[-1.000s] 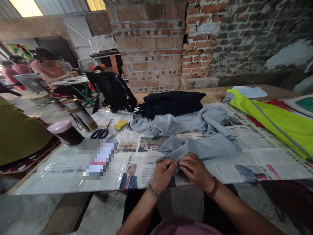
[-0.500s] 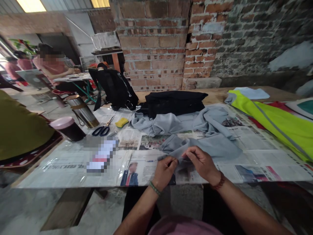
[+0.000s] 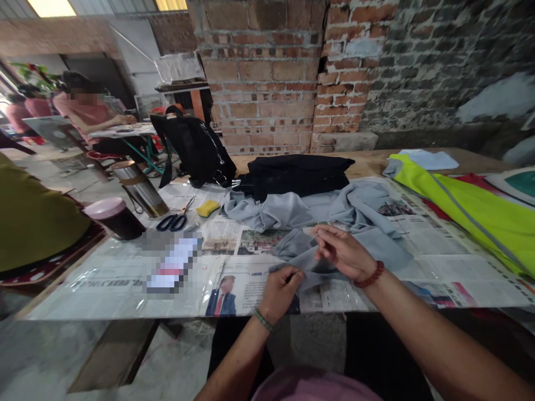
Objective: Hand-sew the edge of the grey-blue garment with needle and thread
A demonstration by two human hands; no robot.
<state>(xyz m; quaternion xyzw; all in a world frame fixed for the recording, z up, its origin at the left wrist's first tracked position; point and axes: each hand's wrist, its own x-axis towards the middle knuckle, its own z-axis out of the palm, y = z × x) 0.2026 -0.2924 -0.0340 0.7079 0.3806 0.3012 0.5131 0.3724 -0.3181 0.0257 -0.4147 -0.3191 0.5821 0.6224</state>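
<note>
Grey cloth (image 3: 368, 248) lies crumpled across the newspaper in front of me. My left hand (image 3: 281, 289) is closed in a pinch on the near edge of this cloth, thumb on top. Above the cloth, to the right of the left hand, my right hand (image 3: 340, 250) is raised with thumb and forefinger pressed together. Whatever is between those fingertips is too small to make out. More folds of grey cloth (image 3: 288, 210) stretch behind both hands, up against a folded black cloth (image 3: 298, 175).
Newspaper under clear plastic (image 3: 104, 289) covers the table. On the left are a phone (image 3: 173, 267), scissors (image 3: 173, 221), a yellow sponge (image 3: 208, 208), a pink-lidded jar (image 3: 115, 220) and a steel flask (image 3: 140, 189). A black backpack (image 3: 194, 147) stands behind; a neon-yellow garment (image 3: 463, 206) lies right.
My right hand has moved up and away from the left hand, its fingertips now higher above the cloth. The left hand stays almost in place on the cloth's edge.
</note>
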